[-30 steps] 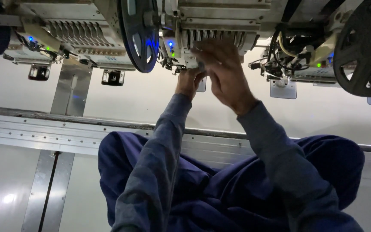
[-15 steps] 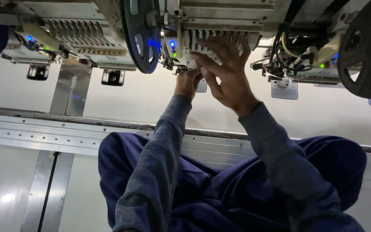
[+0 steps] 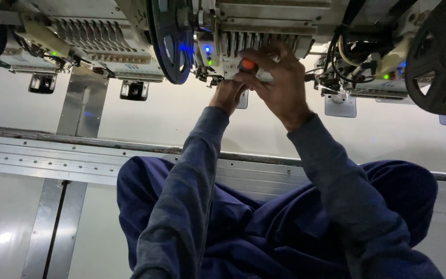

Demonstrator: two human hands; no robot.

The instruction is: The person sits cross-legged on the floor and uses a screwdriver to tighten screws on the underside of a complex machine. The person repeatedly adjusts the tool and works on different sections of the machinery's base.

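While the blue wheel [image 3: 171,44] hangs at ten o'clock, the left hand [image 3: 227,95] reaches up under the needle head [image 3: 264,44]; its grip is hidden. At one o'clock from it, the right hand [image 3: 280,85], lower than a second ago, now pinches an orange-tipped tool [image 3: 247,64] against that head, so adjustment appears underway.

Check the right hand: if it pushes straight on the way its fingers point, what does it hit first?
Probably the machine head: the right hand, gripping a small orange-tipped tool, points up at its needle-bar row. Depth is unclear; they may already touch.
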